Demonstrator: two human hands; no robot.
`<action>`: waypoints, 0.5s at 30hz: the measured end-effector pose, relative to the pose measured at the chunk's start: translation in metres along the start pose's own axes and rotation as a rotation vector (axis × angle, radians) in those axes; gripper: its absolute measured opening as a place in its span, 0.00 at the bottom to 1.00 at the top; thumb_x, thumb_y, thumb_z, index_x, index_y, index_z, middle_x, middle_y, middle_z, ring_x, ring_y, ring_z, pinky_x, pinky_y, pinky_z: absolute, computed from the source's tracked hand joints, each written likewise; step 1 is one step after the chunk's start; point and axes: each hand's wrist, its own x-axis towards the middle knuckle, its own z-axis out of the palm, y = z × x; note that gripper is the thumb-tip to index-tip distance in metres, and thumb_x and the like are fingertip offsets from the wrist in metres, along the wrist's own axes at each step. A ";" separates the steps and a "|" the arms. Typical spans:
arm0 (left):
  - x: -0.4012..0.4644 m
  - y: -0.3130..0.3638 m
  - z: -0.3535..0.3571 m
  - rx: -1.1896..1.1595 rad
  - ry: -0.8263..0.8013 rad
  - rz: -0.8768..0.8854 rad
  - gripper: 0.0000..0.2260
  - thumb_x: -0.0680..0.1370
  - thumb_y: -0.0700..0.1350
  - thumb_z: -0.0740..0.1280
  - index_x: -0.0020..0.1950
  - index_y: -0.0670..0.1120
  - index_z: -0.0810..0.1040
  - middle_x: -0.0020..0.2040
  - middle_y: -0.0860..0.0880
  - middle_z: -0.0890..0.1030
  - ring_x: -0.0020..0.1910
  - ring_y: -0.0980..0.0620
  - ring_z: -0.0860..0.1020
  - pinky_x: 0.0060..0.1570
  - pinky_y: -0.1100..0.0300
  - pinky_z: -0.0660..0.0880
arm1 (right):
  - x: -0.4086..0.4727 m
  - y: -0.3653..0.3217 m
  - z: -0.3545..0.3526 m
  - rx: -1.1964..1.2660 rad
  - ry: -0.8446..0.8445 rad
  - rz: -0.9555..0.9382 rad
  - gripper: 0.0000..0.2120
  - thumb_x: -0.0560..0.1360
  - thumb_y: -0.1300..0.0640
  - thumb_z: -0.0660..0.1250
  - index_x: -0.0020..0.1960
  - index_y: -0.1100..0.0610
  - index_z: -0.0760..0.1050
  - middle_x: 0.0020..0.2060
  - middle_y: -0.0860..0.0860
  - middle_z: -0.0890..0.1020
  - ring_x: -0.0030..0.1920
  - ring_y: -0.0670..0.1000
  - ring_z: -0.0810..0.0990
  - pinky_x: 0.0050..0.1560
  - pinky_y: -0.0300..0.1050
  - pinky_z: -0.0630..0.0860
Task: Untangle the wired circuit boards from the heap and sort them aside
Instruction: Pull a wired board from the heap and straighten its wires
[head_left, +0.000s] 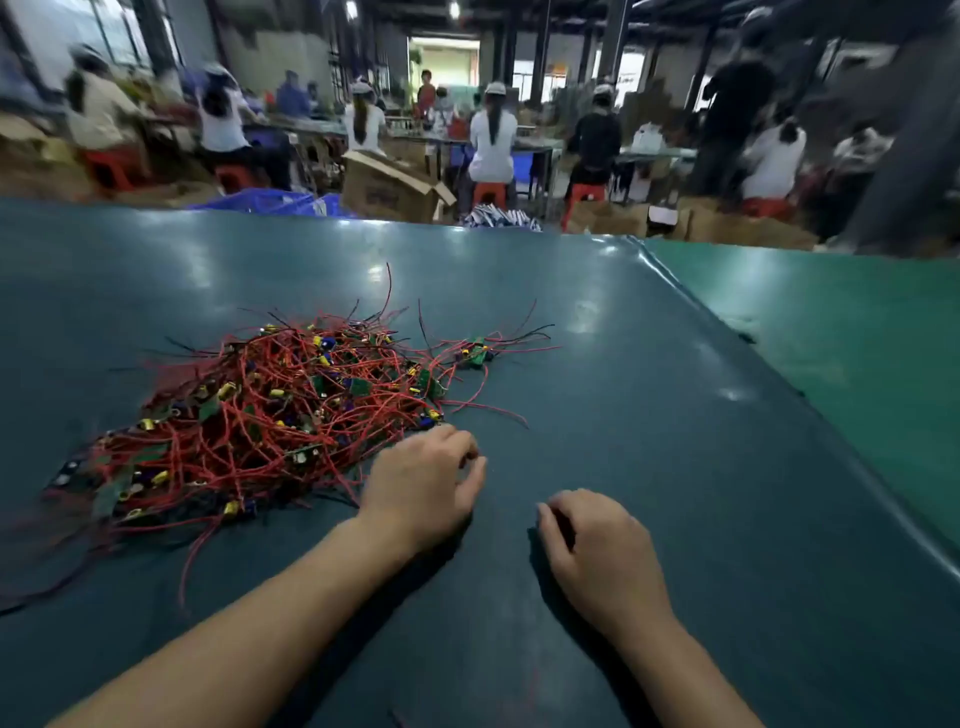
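Heap (270, 410) of red-wired boards sits at approx 10 o'clock on the dark table (675, 467); a small sorted-looking bunch (475, 353) lies apart at 12. Left hand (421, 483) rests at heap's near edge, fingers loosely curled, holding nothing visible. Right hand (597, 551) idle at 3 o'clock, also empty. Looks btwn picks; next: pinch one board, tease wires free.

Heap (270, 410) of red-wired boards filled left-centre of table (623, 364), loose wires trailing toward near edge. Small separate bundle (475, 353) lay just right of heap, narrow gap between. Left hand (423, 483) sat at heap's near-right edge. Bare mat lay open right of both hands, up to raised seam (727, 322).
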 end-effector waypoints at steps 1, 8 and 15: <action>0.008 -0.005 -0.001 0.074 0.010 0.005 0.10 0.80 0.55 0.61 0.53 0.51 0.78 0.53 0.53 0.79 0.55 0.49 0.76 0.49 0.54 0.74 | 0.000 -0.001 0.000 -0.015 0.001 -0.012 0.12 0.79 0.50 0.62 0.41 0.54 0.76 0.37 0.48 0.78 0.42 0.52 0.76 0.41 0.48 0.71; 0.055 -0.023 0.008 0.385 -0.128 -0.181 0.12 0.81 0.49 0.61 0.60 0.44 0.75 0.60 0.45 0.76 0.62 0.43 0.71 0.58 0.51 0.70 | 0.000 -0.002 -0.002 0.004 -0.008 -0.010 0.13 0.79 0.49 0.61 0.38 0.54 0.72 0.34 0.47 0.76 0.39 0.51 0.74 0.37 0.45 0.65; 0.050 -0.023 0.025 0.219 0.051 -0.185 0.09 0.79 0.50 0.65 0.57 0.49 0.80 0.54 0.50 0.82 0.57 0.46 0.73 0.57 0.53 0.69 | 0.006 0.001 -0.001 0.054 -0.007 -0.007 0.14 0.79 0.48 0.61 0.37 0.54 0.70 0.33 0.47 0.76 0.36 0.50 0.72 0.38 0.48 0.69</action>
